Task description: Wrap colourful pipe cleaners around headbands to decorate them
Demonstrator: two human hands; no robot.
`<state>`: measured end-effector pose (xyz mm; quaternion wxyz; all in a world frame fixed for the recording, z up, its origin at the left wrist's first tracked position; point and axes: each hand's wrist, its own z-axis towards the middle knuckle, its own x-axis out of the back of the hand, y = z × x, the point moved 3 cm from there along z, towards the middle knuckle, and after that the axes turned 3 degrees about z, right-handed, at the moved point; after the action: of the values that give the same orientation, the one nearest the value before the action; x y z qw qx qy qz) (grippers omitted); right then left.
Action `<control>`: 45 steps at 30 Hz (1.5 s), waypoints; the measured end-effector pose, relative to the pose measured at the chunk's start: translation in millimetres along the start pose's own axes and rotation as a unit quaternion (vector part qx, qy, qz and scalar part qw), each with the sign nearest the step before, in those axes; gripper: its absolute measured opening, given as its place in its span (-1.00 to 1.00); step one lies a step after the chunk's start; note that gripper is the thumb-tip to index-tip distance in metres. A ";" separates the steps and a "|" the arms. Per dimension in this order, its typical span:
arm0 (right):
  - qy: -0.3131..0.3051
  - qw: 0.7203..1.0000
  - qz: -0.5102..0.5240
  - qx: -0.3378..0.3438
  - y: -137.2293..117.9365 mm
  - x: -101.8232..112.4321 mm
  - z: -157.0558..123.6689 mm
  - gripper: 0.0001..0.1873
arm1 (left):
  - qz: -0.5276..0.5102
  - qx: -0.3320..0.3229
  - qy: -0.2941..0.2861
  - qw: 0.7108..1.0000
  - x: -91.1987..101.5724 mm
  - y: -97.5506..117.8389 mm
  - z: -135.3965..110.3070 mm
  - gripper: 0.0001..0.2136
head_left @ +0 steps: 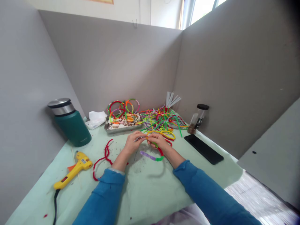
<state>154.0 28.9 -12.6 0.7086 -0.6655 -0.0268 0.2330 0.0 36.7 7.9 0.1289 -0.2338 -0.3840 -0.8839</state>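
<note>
The left hand (134,141) and the right hand (159,141) meet over the middle of the table, fingertips nearly together, both pinching near the orange end of a curved, fuzzy band in orange, green, red and purple (160,158). A thin pale piece also shows at the left fingers; what it is, I cannot tell. The band bows out below the right hand and swings back leftward, its purple end free above the pale green table covering (145,193). It looks light and springy, soft on the surface with a firmer core, likely to hold a bend but flatten or loosen if squeezed hard; a fingertip pinch close to the end being worked suits it best, leaving the rest of the curve unpressed. Just beyond the right hand lie looped yellow and red fuzzy stems (172,135), and left of the left forearm are twisted dark red fuzzy stems (107,153). Farther left rests a yellow glue gun with a black cord (75,171), near a dark teal bottle with a steel lid (72,126). Ahead, a shallow metal tray (125,128) bears shells and coloured rings, beside a tangled heap of bright stems (161,120); a flat black slab (203,149) lies to the right.
</note>
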 end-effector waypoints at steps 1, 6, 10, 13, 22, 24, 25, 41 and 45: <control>0.000 1.000 0.000 0.001 -0.7 -0.6 -0.3 -0.82 | 0.010 -0.002 -0.004 1.000 0.2 0.7 0.0 -0.83; 0.017 1.000 -0.019 0.017 -4.2 -2.8 -0.9 -0.80 | 0.039 -0.022 0.003 0.999 1.2 3.9 0.5 -0.82; 0.029 0.998 -0.042 0.039 -4.8 -2.1 -0.8 -0.80 | 0.047 -0.036 0.006 0.998 0.4 3.6 1.2 -0.82; 0.031 0.997 -0.052 0.050 -2.8 -0.7 0.1 -0.82 | 0.052 -0.042 -0.002 0.998 -0.4 4.8 1.1 -0.82; 0.057 0.992 -0.071 0.083 -1.8 -1.7 0.7 -0.84 | 0.091 0.040 -0.036 0.994 -1.2 12.2 -1.8 -0.81; 0.065 0.992 -0.071 0.085 -2.2 -2.2 0.6 -0.85 | 0.083 0.045 -0.036 0.995 -1.2 12.7 -1.9 -0.79; 0.068 0.991 -0.070 0.087 -2.2 -2.5 0.7 -0.85 | 0.075 0.046 -0.037 0.995 -1.4 12.8 -1.9 -0.79; 0.076 0.984 -0.102 0.123 -4.0 -1.7 0.0 -0.80 | 0.028 0.120 -0.004 0.992 -3.1 15.7 1.7 -0.76; 0.070 0.980 -0.133 0.129 -2.1 -0.5 0.2 -0.77 | -0.040 0.191 -0.036 0.980 -3.7 16.9 2.2 -0.77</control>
<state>154.1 28.9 -10.5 0.8132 -0.5737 -0.0352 0.0909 10.8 27.1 17.7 0.1217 -0.2209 -0.5589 -0.7900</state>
